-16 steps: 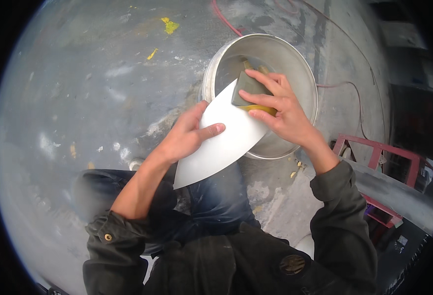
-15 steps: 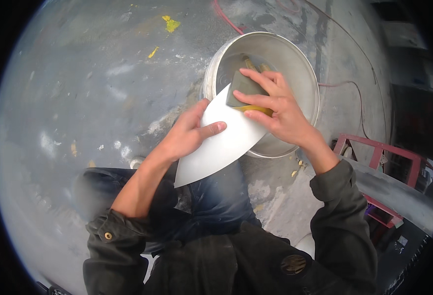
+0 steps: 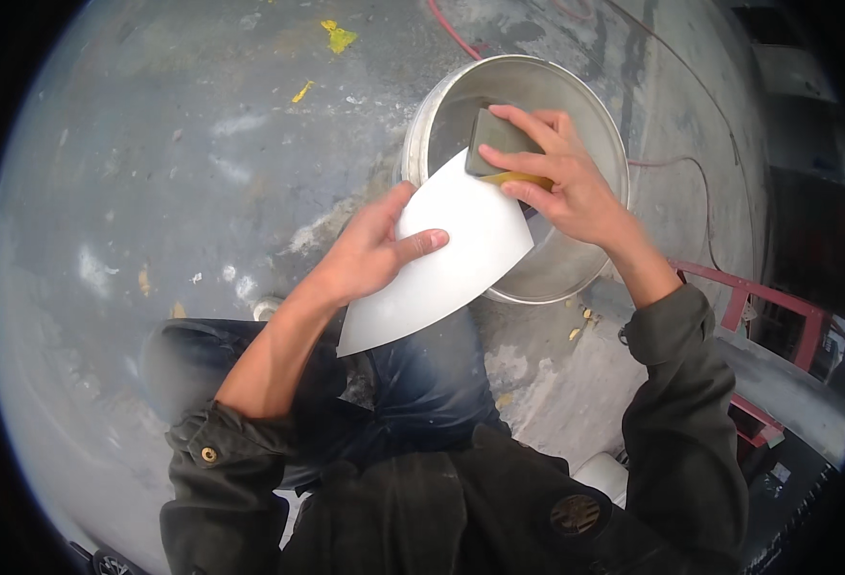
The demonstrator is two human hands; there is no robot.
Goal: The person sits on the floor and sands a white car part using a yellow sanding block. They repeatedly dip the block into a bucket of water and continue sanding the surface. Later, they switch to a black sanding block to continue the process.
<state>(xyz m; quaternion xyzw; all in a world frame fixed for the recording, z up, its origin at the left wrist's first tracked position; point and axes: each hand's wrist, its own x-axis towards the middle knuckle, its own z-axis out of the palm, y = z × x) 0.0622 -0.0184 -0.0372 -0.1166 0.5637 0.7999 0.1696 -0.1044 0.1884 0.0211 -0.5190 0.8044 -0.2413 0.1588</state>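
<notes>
White curved panel (image 3: 461, 249), held in the left hand (image 3: 370, 247) above jeans (image 3: 432, 379) and bucket (image 3: 561, 273), shows its right corner now that the right hand (image 3: 578, 182), gripping a grey block (image 3: 499, 135) over a yellow sheet (image 3: 513, 178), has shifted outward, apparently working the far tip.

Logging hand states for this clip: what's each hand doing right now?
Left hand: closed on the white panel, thumb on its upper face.
Right hand: closed on the grey-green block, yellow sheet along its edge.

dark jacket (image 3: 384, 517), rolled cuffs (image 3: 670, 328) (brass-coloured button (image 3: 208, 454) on one), blue jeans (image 3: 432, 383)
</notes>
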